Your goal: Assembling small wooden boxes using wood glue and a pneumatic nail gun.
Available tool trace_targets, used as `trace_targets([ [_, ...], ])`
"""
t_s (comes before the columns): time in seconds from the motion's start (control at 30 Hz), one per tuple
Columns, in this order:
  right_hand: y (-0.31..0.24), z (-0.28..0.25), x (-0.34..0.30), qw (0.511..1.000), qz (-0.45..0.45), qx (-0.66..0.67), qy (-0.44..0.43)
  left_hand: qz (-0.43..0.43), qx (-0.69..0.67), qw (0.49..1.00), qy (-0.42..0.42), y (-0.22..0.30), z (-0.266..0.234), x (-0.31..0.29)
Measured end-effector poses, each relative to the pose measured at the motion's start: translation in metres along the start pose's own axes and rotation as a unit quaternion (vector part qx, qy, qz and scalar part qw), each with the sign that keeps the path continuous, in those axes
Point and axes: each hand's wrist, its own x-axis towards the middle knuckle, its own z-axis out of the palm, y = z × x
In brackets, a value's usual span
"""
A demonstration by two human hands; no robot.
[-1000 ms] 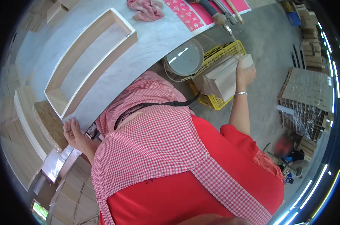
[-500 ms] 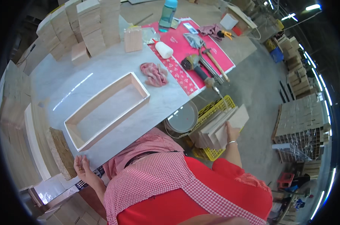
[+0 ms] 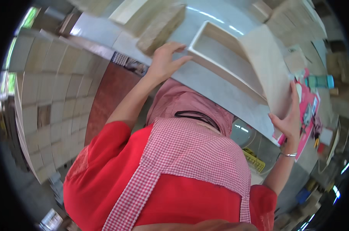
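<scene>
A thin pale wooden board [image 3: 265, 63] is in my right hand [image 3: 288, 115], its lower end between thumb and fingers. The board stands tilted over the right end of a rectangular wooden frame [image 3: 224, 70], hiding part of it. The frame lies on the grey-white tabletop [image 3: 217, 88]. My left hand [image 3: 166, 63] is beside the frame's left corner, thumb and fingers spread, holding nothing. Whether its fingertips touch the corner, I cannot tell. A rough brown block [image 3: 163, 29] lies just beyond that hand.
Wooden blocks [image 3: 293, 23] are stacked at the far right of the table. A blue-green bottle [image 3: 320, 81] and a pink sheet [image 3: 303, 134] with tools are to the right. A yellow crate [image 3: 253, 159] is below the table edge. Stacked wooden pieces [image 3: 55, 88] rise at left.
The view has swung left. My right hand has come up from the boards at the yellow crate to the frame with one board. My left hand has moved to the frame's corner.
</scene>
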Motion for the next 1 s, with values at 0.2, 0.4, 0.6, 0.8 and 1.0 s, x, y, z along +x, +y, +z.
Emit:
trace_targets([
  [0.2,-0.032,0.022,0.071,0.986,-0.131,-0.046,-0.09,0.002,0.018,1.0,0.009,0.011,-0.008,0.002],
  [0.4,-0.029,0.033,0.088,0.978,-0.161,-0.067,-0.114,0.009,0.051,0.999,0.008,0.023,-0.012,0.007],
  [0.6,-0.014,0.038,0.095,0.974,-0.179,-0.066,-0.124,0.043,0.079,0.996,0.013,0.019,-0.007,0.009],
  [0.8,-0.006,0.043,0.098,0.97,-0.192,-0.091,-0.115,0.089,0.103,0.991,0.018,0.025,-0.009,0.015],
  [1.0,0.0,0.053,0.094,0.966,-0.205,-0.105,-0.115,0.09,0.111,0.989,0.033,0.026,-0.011,0.013],
])
